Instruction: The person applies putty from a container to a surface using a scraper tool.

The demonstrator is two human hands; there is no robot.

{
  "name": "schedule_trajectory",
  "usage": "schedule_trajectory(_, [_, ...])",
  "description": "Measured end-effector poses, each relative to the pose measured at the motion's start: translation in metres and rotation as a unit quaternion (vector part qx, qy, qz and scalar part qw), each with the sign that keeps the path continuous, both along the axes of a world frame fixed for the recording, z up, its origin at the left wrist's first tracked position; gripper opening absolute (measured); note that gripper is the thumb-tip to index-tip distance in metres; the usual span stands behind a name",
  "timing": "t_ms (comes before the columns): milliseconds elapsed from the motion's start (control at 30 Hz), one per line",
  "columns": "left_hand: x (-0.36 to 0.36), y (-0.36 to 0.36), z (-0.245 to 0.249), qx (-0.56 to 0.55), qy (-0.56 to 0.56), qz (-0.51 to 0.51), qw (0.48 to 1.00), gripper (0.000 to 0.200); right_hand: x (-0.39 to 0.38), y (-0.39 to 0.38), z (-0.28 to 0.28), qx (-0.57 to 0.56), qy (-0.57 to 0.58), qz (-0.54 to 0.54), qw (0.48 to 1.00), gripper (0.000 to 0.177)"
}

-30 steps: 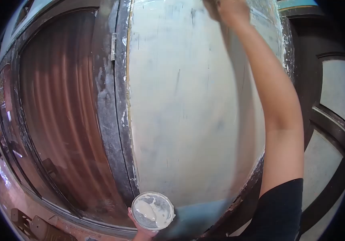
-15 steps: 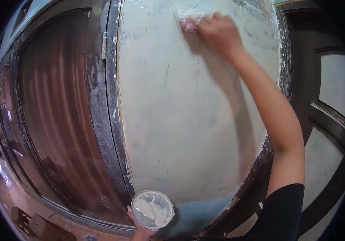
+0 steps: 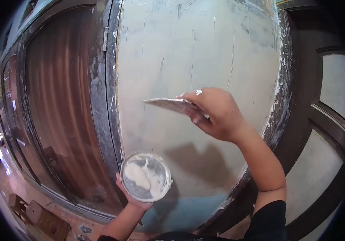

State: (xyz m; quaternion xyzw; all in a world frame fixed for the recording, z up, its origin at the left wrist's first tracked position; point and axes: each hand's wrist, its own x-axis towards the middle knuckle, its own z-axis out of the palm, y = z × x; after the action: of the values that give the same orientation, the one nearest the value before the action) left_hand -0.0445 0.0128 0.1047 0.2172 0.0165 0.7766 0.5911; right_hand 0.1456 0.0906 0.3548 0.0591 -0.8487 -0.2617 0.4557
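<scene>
Pale, off-white panel (image 3: 172,136), upright: it fills the middle of your view, with dark scratches and streaks, mostly toward twelve o'clock. A blue band (image 3: 184,207) crosses its foot at six o'clock.

Right hand (image 3: 216,114), one, yours: just off centre toward three o'clock, closed on a flat scraper (image 3: 166,104). The blade's thin edge points to nine o'clock. A white smear marks the back of the hand near the knuckles; a shadow (image 3: 200,162) lies on the panel below, toward five o'clock.

Left hand (image 3: 134,199), one, yours: at seven o'clock, gripping a round, shallow container (image 3: 128,188) from its lower left side, palm hidden beneath. The container's open face is turned toward you. White paste (image 3: 137,175) sits inside, one thick mound from its ten o'clock to its centre, more spread along its four o'clock side; grey base shows between. Your two hands are apart, the scraper well clear of the container's rim.

Surroundings: a worn dark frame (image 3: 99,86) with a metal hinge (image 3: 105,39) toward ten o'clock; reddish-brown curtain (image 3: 60,92) behind glass at nine; brown stools (image 3: 46,219) at eight; a dark door (image 3: 307,88) with pale insets at three.
</scene>
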Motion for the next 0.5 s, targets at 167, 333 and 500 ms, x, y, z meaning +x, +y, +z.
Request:
schedule_trajectory(167, [0.017, 0.015, 0.063, 0.054, -0.004, 0.029, 0.998, 0.08, 0.01, -0.004, -0.013, -0.199, -0.078, -0.012, 0.977, 0.034])
schedule_trajectory(333, [0.043, 0.028, 0.087, 0.064, -0.005, 0.038, 0.997, 0.083, 0.007, -0.011, -0.018, -0.242, -0.093, -0.02, 0.966, 0.03])
schedule_trajectory(500, [0.065, 0.029, 0.087, 0.047, -0.018, 0.048, 0.998, 0.082, -0.002, -0.01, -0.03, -0.255, -0.157, -0.09, 0.95, 0.028])
